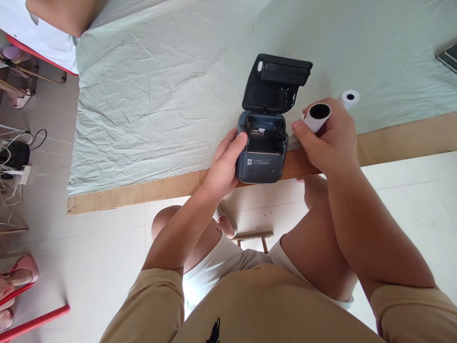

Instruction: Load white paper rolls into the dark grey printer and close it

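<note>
A small dark label printer is held at the table's front edge, its black lid swung up and its paper bay exposed. My left hand grips the printer's left side, thumb on top near the bay. Just right of the printer, my right hand is closed around a white paper roll with a dark hollow core facing up. Behind that hand, a smaller white roll rests on the cloth; part of it is hidden.
A pale green wrinkled cloth covers the table, with a bare wooden edge along the front. A dark flat device lies at the far right. Another person's arm shows at upper left. Cables lie on the left.
</note>
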Tool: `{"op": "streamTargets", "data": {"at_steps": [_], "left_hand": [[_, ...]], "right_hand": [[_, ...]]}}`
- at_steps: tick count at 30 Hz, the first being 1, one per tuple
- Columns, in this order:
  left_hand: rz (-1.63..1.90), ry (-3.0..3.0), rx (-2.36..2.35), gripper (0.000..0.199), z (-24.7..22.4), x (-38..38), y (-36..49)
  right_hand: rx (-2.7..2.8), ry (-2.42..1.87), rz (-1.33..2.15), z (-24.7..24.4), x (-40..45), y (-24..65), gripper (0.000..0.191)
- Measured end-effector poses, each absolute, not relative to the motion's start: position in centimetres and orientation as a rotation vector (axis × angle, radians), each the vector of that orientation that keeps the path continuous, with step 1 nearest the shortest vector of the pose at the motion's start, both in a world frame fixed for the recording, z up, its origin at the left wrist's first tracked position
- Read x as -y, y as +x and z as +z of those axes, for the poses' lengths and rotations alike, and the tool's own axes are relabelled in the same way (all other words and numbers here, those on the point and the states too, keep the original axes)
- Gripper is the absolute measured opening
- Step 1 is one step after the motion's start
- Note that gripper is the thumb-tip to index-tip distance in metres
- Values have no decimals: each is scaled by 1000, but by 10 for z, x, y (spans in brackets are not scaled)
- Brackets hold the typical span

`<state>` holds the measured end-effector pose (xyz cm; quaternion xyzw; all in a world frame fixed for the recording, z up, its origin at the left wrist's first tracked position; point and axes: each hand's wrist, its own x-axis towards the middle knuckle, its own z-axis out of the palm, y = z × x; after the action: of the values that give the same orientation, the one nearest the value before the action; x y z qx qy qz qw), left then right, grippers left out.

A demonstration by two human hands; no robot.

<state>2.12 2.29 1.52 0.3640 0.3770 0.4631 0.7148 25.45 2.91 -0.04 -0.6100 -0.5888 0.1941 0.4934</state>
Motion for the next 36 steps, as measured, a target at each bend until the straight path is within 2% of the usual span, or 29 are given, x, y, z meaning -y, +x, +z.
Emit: {"op": "streamTargets", "data": {"at_steps": [3,8,9,12,14,18,22,25,27,29,33,36], "left_hand": [[1003,810,-851,37,14,-22,20],[972,841,-866,45,13,-22,18],[970,840,-859,45,13,-22,18],[969,832,-849,42,14,-21,18],[959,824,-852,42,15,-21,18],[949,824,-862,45,14,-21,18],[948,840,-866,46,13,-22,18],[967,832,-853,42,12,-22,18],[973,826,-858,43,12,-22,18],[973,826,-872,46,12,-22,19],[962,829,-872,49,13,-22,18],[953,849,-860,49,15,-21,17]], "right_hand": [[1628,-1576,300,-5,-31,261,32],[1783,-1609,212,-4,-23,272,66],[1787,-1562,156,-6,-23,278,66],[1691,-1456,-137,-16,-30,304,49],[1615,-1490,-255,-27,-41,321,54],[1647,-1772,-15,-39,-52,338,65],[1674,-1691,224,-25,-37,325,75],[1660,-1638,337,-14,-26,315,69],[1731,-1643,301,-14,-25,314,67],[1776,-1629,240,-16,-26,315,73],[1543,-1378,177,-14,-24,300,80],[1380,-1102,95,3,-14,266,67]]}}
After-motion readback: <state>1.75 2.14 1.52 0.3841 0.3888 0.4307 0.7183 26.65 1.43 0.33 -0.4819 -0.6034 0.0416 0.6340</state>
